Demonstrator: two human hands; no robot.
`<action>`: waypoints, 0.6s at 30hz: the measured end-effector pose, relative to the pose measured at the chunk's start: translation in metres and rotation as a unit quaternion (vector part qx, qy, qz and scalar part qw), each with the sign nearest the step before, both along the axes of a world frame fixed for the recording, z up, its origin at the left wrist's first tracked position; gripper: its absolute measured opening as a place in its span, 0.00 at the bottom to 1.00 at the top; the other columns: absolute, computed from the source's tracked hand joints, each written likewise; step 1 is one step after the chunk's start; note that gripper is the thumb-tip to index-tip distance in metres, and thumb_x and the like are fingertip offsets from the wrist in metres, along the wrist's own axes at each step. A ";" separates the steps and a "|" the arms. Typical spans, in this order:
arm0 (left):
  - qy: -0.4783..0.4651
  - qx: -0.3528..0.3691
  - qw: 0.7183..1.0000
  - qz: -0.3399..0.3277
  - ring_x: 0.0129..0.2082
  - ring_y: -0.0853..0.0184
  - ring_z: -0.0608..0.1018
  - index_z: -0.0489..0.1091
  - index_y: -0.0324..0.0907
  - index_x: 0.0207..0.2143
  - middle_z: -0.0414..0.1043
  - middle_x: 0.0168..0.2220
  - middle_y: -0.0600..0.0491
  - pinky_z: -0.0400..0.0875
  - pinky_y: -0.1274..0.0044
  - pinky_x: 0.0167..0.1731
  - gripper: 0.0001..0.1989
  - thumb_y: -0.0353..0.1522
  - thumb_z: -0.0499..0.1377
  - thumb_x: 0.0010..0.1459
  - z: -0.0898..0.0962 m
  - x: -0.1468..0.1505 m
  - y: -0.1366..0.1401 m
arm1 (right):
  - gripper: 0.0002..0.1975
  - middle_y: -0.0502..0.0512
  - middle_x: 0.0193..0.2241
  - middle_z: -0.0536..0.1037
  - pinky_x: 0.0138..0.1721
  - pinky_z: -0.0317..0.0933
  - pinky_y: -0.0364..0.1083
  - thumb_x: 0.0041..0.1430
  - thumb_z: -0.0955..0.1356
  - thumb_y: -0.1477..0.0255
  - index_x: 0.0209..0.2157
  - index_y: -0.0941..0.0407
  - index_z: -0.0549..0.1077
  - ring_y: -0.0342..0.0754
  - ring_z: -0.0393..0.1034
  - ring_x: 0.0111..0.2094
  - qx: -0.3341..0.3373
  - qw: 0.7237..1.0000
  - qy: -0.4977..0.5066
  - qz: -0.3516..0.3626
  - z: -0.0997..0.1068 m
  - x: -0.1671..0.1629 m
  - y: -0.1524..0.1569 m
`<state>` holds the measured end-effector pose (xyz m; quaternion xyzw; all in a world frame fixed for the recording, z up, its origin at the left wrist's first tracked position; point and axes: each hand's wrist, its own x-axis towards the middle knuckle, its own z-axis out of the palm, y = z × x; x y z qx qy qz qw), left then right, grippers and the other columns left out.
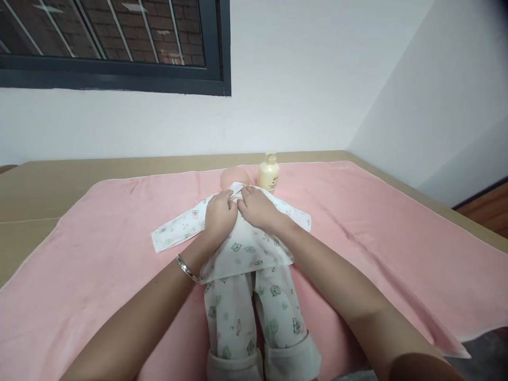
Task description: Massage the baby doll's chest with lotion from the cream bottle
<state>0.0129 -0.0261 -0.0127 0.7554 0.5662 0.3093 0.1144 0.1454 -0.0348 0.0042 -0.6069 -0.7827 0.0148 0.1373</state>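
A baby doll lies on its back, its smooth round head (234,176) at the far end and its legs toward me. It wears a white printed long-sleeved shirt (248,248) and matching trousers (234,312) with rolled white cuffs. My left hand (221,211) is closed on the shirt's front near the collar, with the fingers curled into the cloth. Beside it, my right hand (257,208) pinches the shirt at the chest, thumb near my left thumb. The fabric between my fingers is mostly hidden. Both sleeves spread out sideways.
A pale yellow pump bottle (269,173) stands just right of the doll's head. Under everything lies a pink sheet (99,254) with folds at the right, over a tan surface (32,196). A white wall (297,79) and a dark-framed window (216,47) are behind.
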 end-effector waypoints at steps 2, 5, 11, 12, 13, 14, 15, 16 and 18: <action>-0.015 0.006 1.000 0.001 0.62 0.57 0.72 0.71 0.34 0.58 0.71 0.61 0.44 0.65 0.68 0.63 0.25 0.28 0.46 0.62 -0.003 0.000 0.001 | 0.24 0.74 0.62 0.67 0.65 0.51 0.54 0.71 0.54 0.71 0.60 0.71 0.64 0.60 0.60 0.63 0.000 1.000 0.011 -0.004 -0.003 -0.001 0.002; -0.025 0.010 1.000 -0.001 0.61 0.58 0.72 0.71 0.35 0.58 0.72 0.60 0.44 0.64 0.68 0.64 0.25 0.28 0.46 0.62 -0.006 -0.002 0.003 | 0.25 0.74 0.63 0.65 0.65 0.49 0.56 0.71 0.54 0.70 0.62 0.71 0.63 0.61 0.58 0.64 0.007 1.000 0.012 -0.009 -0.007 -0.004 0.002; -0.031 0.018 0.999 -0.006 0.60 0.59 0.73 0.71 0.34 0.57 0.73 0.59 0.43 0.65 0.68 0.63 0.26 0.28 0.46 0.61 -0.008 -0.002 0.003 | 0.25 0.74 0.63 0.66 0.65 0.49 0.55 0.72 0.54 0.70 0.62 0.71 0.63 0.60 0.59 0.64 0.012 1.000 0.014 -0.007 -0.010 -0.003 0.004; -0.032 0.018 0.999 -0.006 0.60 0.59 0.73 0.71 0.34 0.57 0.73 0.59 0.43 0.65 0.68 0.63 0.26 0.29 0.46 0.61 -0.008 -0.001 0.003 | 0.25 0.73 0.63 0.66 0.65 0.49 0.55 0.72 0.54 0.70 0.62 0.70 0.63 0.60 0.59 0.63 0.013 1.000 0.014 -0.007 -0.010 -0.002 0.005; -0.034 0.018 0.999 -0.007 0.60 0.58 0.73 0.71 0.34 0.57 0.73 0.59 0.42 0.65 0.68 0.63 0.26 0.29 0.45 0.61 -0.008 -0.001 0.003 | 0.25 0.73 0.63 0.66 0.65 0.50 0.55 0.72 0.54 0.70 0.62 0.70 0.63 0.60 0.59 0.63 0.013 1.000 0.012 -0.007 -0.010 -0.002 0.005; -0.037 0.017 0.999 -0.008 0.60 0.58 0.73 0.71 0.34 0.57 0.73 0.59 0.42 0.64 0.67 0.64 0.26 0.29 0.45 0.61 -0.009 -0.001 0.003 | 0.25 0.73 0.63 0.66 0.65 0.50 0.55 0.72 0.54 0.70 0.62 0.70 0.63 0.60 0.59 0.63 0.013 1.000 0.011 -0.007 -0.010 -0.001 0.006; -0.044 0.013 0.999 -0.010 0.60 0.58 0.73 0.71 0.34 0.57 0.73 0.59 0.42 0.64 0.67 0.64 0.26 0.29 0.45 0.61 -0.009 -0.002 0.004 | 0.25 0.73 0.63 0.66 0.65 0.50 0.54 0.72 0.54 0.70 0.62 0.70 0.63 0.60 0.59 0.64 0.013 1.000 0.010 -0.008 -0.010 -0.001 0.006; -0.055 0.006 0.998 -0.012 0.61 0.58 0.72 0.71 0.34 0.57 0.72 0.60 0.43 0.63 0.67 0.65 0.26 0.29 0.46 0.60 -0.008 -0.003 0.006 | 0.25 0.72 0.63 0.66 0.65 0.50 0.54 0.72 0.54 0.70 0.62 0.70 0.63 0.60 0.59 0.64 0.013 1.000 0.007 -0.009 -0.009 -0.001 0.005; -0.090 -0.021 0.996 -0.009 0.61 0.59 0.72 0.71 0.35 0.57 0.72 0.60 0.45 0.63 0.69 0.65 0.26 0.31 0.47 0.59 -0.008 -0.006 0.011 | 0.25 0.72 0.62 0.66 0.65 0.51 0.54 0.72 0.54 0.70 0.62 0.70 0.63 0.60 0.59 0.64 0.015 1.000 -0.003 -0.017 -0.005 -0.005 -0.001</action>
